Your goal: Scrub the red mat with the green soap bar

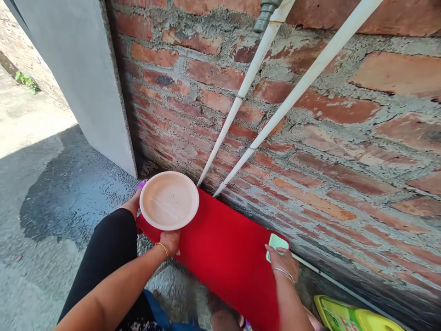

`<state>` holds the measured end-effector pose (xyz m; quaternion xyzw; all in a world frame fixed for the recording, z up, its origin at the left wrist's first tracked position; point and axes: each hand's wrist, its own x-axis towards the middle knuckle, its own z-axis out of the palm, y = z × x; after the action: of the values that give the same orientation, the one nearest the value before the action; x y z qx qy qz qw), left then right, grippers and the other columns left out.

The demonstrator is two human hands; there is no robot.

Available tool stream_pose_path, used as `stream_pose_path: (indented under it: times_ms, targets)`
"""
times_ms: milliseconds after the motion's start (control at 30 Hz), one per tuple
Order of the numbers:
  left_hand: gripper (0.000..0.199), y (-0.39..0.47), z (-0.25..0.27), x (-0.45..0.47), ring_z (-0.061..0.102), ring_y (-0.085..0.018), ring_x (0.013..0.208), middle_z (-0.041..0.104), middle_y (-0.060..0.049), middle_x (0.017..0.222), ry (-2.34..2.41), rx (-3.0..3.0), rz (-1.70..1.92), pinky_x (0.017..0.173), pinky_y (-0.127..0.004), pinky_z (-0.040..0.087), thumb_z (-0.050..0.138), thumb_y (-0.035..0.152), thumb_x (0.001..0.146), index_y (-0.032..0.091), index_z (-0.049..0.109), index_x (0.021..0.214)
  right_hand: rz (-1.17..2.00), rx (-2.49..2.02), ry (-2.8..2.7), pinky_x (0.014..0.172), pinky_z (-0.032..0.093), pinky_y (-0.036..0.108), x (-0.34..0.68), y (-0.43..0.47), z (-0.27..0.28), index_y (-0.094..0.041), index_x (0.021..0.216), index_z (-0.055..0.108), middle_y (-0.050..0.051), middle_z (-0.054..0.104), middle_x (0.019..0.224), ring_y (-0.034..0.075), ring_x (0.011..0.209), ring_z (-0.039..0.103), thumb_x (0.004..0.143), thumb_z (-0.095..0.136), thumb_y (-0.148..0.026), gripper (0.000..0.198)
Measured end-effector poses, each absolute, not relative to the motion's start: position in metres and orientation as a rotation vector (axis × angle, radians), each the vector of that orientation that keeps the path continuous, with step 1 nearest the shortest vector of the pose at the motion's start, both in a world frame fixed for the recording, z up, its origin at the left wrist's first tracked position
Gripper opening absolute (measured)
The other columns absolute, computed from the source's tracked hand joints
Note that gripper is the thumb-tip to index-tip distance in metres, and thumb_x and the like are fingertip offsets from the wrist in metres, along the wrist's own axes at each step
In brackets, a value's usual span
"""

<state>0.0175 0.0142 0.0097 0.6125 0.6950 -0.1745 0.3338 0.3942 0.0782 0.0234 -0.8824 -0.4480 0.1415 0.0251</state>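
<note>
A round, pale pink-white basin (pixel 168 200) is over the left end of a long red board or bench top (pixel 223 243). My left hand (pixel 169 242) grips the near side of the basin; most of its fingers are hidden under the rim. Small dark specks show inside the basin. At the right end of the red surface, my right hand (pixel 284 259) is closed around a small mint-green rectangular object (pixel 275 241), whose exact kind I cannot make out. It appears to touch the red surface near its edge.
A rough brick wall (pixel 227 82) runs behind the red surface, with two white pipes (pixel 262 138) slanting down it. A grey slab (pixel 86 82) leans at the left. A yellow-green container (pixel 354 317) lies lower right. Wet concrete (pixel 79 188) spreads left.
</note>
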Motion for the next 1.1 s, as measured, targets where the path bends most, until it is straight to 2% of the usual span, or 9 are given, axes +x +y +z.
stream_pose_path:
  times_ms: [100,167,300,400,533,733,900,1000,1100]
  targets:
    - [0.067,0.014,0.011,0.017,0.062,-0.030,0.108,0.067,-0.013,0.115,1.819,1.598,-0.454,0.090,-0.039,0.052,0.084,0.025,0.053,0.016,0.060,0.115,0.552,-2.645,-1.465,0.076,0.048,0.033,0.318,0.094,0.026,-0.022,0.109,0.061,0.011,0.062,0.098,0.025,0.095,0.061,0.080,0.054,-0.052,0.042]
    - [0.065,0.014,0.012,0.016,0.062,-0.030,0.108,0.067,-0.013,0.115,1.815,1.592,-0.457,0.089,-0.038,0.053,0.083,0.026,0.054,0.017,0.060,0.114,0.639,-2.547,-1.602,0.074,0.047,0.030,0.262,0.101,0.024,-0.025,0.107,0.061,0.008,0.059,0.103,0.022,0.092,0.061,0.079,0.057,-0.050,0.039]
    - [0.063,0.012,0.017,0.013,0.062,-0.028,0.109,0.067,-0.010,0.114,1.805,1.599,-0.436,0.090,-0.035,0.052,0.082,0.027,0.056,0.019,0.060,0.114,0.736,-2.361,-1.844,0.070,0.044,0.027,0.179,0.106,0.016,-0.027,0.105,0.061,0.004,0.053,0.105,0.019,0.091,0.060,0.078,0.060,-0.045,0.033]
    - [0.063,0.012,0.021,0.013,0.060,-0.027,0.112,0.066,-0.011,0.117,1.803,1.594,-0.444,0.091,-0.033,0.051,0.081,0.027,0.056,0.018,0.059,0.115,0.764,-2.288,-1.927,0.070,0.043,0.026,0.163,0.107,0.011,-0.026,0.103,0.062,0.003,0.051,0.103,0.018,0.092,0.059,0.077,0.063,-0.043,0.030]
    - [0.063,0.013,0.025,0.014,0.060,-0.026,0.112,0.064,-0.011,0.119,1.801,1.599,-0.480,0.092,-0.032,0.050,0.080,0.026,0.058,0.017,0.057,0.117,0.721,-2.357,-1.902,0.072,0.043,0.026,0.203,0.106,0.012,-0.026,0.104,0.062,0.003,0.051,0.104,0.018,0.093,0.059,0.078,0.062,-0.044,0.031]
    - [0.060,0.014,0.029,0.019,0.061,-0.026,0.111,0.066,-0.011,0.116,1.808,1.608,-0.518,0.089,-0.032,0.050,0.078,0.027,0.059,0.017,0.058,0.114,0.589,-2.658,-1.642,0.079,0.045,0.029,0.336,0.080,0.022,-0.026,0.108,0.060,0.005,0.054,0.104,0.019,0.092,0.061,0.081,0.057,-0.047,0.035]
    - [0.058,0.012,0.031,0.019,0.062,-0.025,0.108,0.067,-0.010,0.113,1.820,1.605,-0.523,0.086,-0.029,0.049,0.078,0.029,0.058,0.018,0.058,0.111,0.494,-2.861,-1.239,0.078,0.046,0.035,0.433,0.038,0.021,-0.018,0.105,0.064,0.013,0.060,0.100,0.024,0.089,0.063,0.079,0.056,-0.053,0.044]
    - [0.057,0.012,0.028,0.018,0.063,-0.025,0.106,0.068,-0.009,0.113,1.821,1.621,-0.516,0.085,-0.029,0.049,0.078,0.030,0.058,0.018,0.059,0.110,0.456,-2.871,-1.042,0.076,0.047,0.037,0.450,0.025,0.020,-0.017,0.100,0.065,0.014,0.062,0.097,0.026,0.086,0.064,0.076,0.057,-0.055,0.046]
    - [0.057,0.012,0.024,0.017,0.063,-0.025,0.106,0.068,-0.011,0.113,1.815,1.633,-0.499,0.085,-0.030,0.050,0.079,0.028,0.057,0.017,0.059,0.110,0.515,-2.813,-1.010,0.078,0.047,0.035,0.429,0.030,0.024,-0.017,0.103,0.063,0.013,0.063,0.097,0.026,0.093,0.062,0.075,0.058,-0.053,0.046]
